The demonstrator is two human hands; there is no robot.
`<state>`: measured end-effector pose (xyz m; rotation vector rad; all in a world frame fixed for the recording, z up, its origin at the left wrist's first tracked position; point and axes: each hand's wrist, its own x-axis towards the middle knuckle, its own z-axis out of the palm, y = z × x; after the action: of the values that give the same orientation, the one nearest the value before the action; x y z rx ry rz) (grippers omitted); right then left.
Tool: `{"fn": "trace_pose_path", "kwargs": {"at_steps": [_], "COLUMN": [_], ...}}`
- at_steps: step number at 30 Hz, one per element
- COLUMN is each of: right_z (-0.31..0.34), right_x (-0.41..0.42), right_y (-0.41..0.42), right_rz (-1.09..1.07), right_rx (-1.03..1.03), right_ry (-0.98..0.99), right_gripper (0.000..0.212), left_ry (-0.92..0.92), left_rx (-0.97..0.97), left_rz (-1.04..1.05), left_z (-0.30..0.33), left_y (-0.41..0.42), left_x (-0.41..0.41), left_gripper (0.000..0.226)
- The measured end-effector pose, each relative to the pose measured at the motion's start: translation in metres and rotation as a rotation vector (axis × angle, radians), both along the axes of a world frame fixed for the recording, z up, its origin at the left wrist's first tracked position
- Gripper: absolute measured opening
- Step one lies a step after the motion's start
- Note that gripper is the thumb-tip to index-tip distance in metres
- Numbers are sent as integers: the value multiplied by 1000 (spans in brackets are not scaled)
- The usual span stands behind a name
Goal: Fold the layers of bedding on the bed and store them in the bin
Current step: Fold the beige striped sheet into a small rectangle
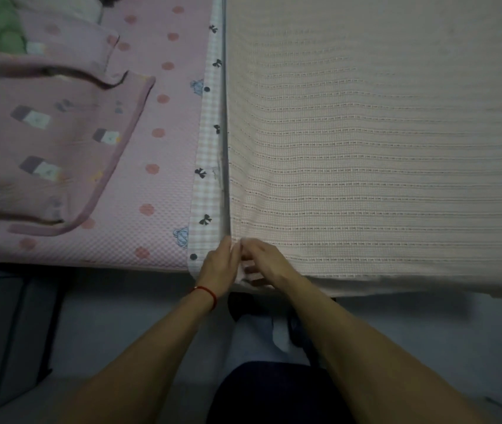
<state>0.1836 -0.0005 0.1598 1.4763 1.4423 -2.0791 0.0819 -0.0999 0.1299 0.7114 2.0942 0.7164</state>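
Cream blanket [381, 154]: a woven, striped layer spread flat over the right half of the bed, its left edge running from far to near down the middle of the view.
Near-left corner: both hands meet here, at the near edge of the bed.
Left hand [217, 269]: fingers curled on the corner's edge, gripping the cloth.
Right hand [263, 260]: touching the left, fingers bent and pinching the same corner.
Step in hand: likely gathering this corner to begin a fold; nothing of this layer looks folded yet.
Next move: probably lifting the corner and carrying it across to the opposite edge, keeping the edges aligned.
Left half: pink dotted sheet [158, 123] with a gingham strip [208, 166] beside the blanket.
Far left: mauve quilt [44, 142], loosely bunched.
Bin: cannot tell.
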Motion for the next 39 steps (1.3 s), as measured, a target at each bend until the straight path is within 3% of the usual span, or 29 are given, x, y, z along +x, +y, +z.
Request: {"fn": "trace_pose_path", "kwargs": {"at_steps": [2, 6, 10, 16, 18, 19, 21, 25, 30, 33, 36, 39], "right_z": [9, 18, 4, -20, -30, -34, -44, -64, -84, -104, -125, -138], "right_x": [6, 36, 91, 214, 265, 292, 343, 438, 506, 497, 458, 407], "right_y": [9, 49, 100, 189, 216, 227, 247, 258, 240, 238, 239, 242], "right_rz": [-139, -122, -143, -150, -132, -115, -77, -64, -252, -231, -224, -235], "right_rx": [-89, 99, 185, 188, 178, 188, 227, 205, 134, 111, 115, 79], "right_ry": [-57, -223, -315, -385, -423, -449, -495, -581, -428, -282, -135, -97], "right_gripper": [47, 39, 58, 36, 23, 19, 16, 23, 25, 22, 8, 29], "left_ry": [-79, -181, -290, -357, -405, -396, -326, -113, 14, -23, -199, -437], "left_rx": [-1, 8, 104, 6, -77, -114, -228, -367, -499, -668, -750, -718], "left_rz": [-89, -129, -107, -206, -270, -311, -366, -387, -246, -357, -365, -214], "left_z": [6, 15, 31, 31, 22, 15, -1, -16, -37, -59, -73, -72], "left_y": [16, 56, 106, 194, 219, 230, 247, 271, 313, 323, 316, 305], "left_x": [22, 75, 130, 251, 293, 312, 345, 379, 371, 359, 363, 373], "left_gripper": [22, 21, 16, 25, 17, 11, 22, 18, 58, 57, 47, 44]}}
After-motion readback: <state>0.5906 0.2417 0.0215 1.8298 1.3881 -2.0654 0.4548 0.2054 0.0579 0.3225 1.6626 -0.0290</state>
